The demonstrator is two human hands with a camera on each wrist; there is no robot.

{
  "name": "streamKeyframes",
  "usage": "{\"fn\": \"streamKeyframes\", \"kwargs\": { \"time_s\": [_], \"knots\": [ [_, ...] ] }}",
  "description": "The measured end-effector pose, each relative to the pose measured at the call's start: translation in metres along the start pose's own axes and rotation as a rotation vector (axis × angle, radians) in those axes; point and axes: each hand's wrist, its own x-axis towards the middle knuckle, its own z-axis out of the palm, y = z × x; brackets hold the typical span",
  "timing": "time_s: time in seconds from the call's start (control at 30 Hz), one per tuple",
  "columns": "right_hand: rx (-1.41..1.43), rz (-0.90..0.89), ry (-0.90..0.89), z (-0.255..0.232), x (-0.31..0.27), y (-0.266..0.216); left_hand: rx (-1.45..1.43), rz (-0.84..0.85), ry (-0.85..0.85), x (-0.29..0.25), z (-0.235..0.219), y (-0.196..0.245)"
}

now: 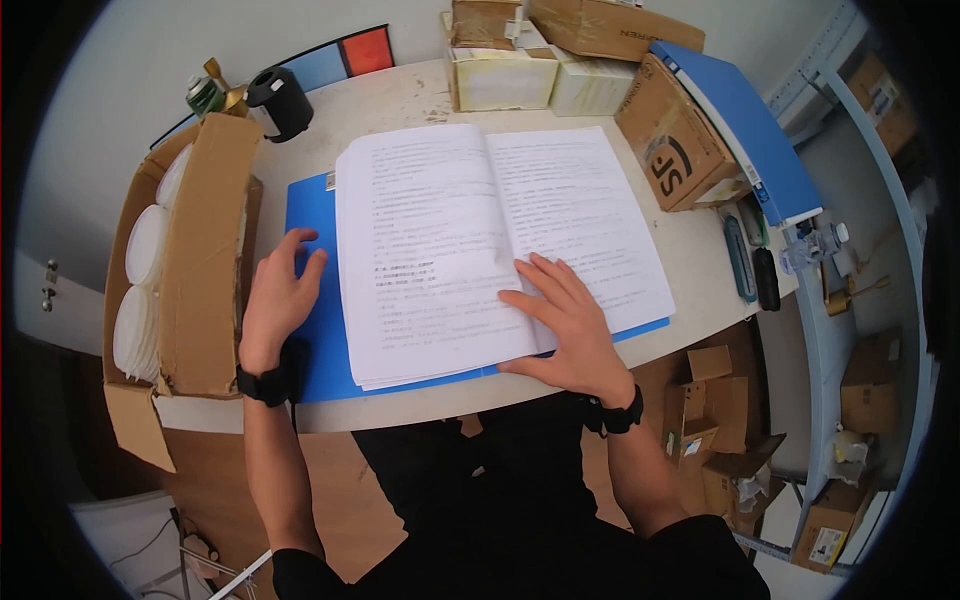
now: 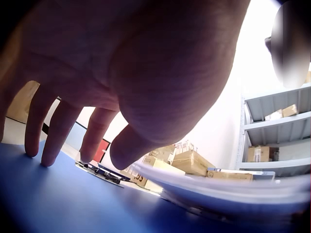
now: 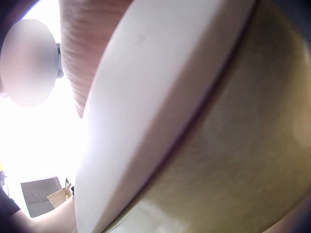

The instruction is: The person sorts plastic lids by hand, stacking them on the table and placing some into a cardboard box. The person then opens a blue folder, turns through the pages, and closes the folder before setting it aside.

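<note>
A thick stack of printed sheets lies opened flat like a book on a blue folder on the desk. My left hand is at the folder's left strip, beside the stack, fingers spread and fingertips down at the blue surface. In the left wrist view, a metal clip on the folder shows just past those fingers. My right hand rests on the lower part of the pages near the fold, its fingers extended. The right wrist view shows mostly the pale desk edge and part of the palm.
At the left stands a long cardboard box holding white round lids. A black cylindrical container is behind it. Cartons line the back; a brown box with a blue binder leaning on it stands right, near a utility knife.
</note>
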Motion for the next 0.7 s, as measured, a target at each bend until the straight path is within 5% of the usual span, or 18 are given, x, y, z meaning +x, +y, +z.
{"fn": "streamKeyframes", "kwargs": {
  "time_s": [0.17,0.27,0.37,0.43,0.53,0.63,0.7],
  "knots": [
    [0.117,-0.021,0.028,-0.001,0.000,0.000,-0.076,0.059,-0.001,0.014,0.007,0.022],
    [0.228,0.021,0.062,-0.002,-0.001,0.004,-0.109,-0.033,-0.219,0.030,0.014,0.025],
    [0.392,0.143,0.130,0.003,-0.010,0.011,0.114,0.186,-0.202,0.036,0.027,0.014],
    [0.358,0.180,0.200,-0.001,-0.019,0.020,0.136,0.098,-0.235,0.041,0.025,0.017],
    [0.224,0.234,0.289,-0.019,-0.037,0.037,-0.046,0.180,-0.252,0.045,0.028,-0.007],
    [-0.142,0.325,0.388,-0.035,-0.059,0.052,-0.124,0.190,-0.261,0.047,0.028,-0.016],
    [-0.138,0.547,0.557,-0.037,-0.067,0.062,-0.148,0.207,-0.233,0.048,0.030,-0.022]
  ]
}}
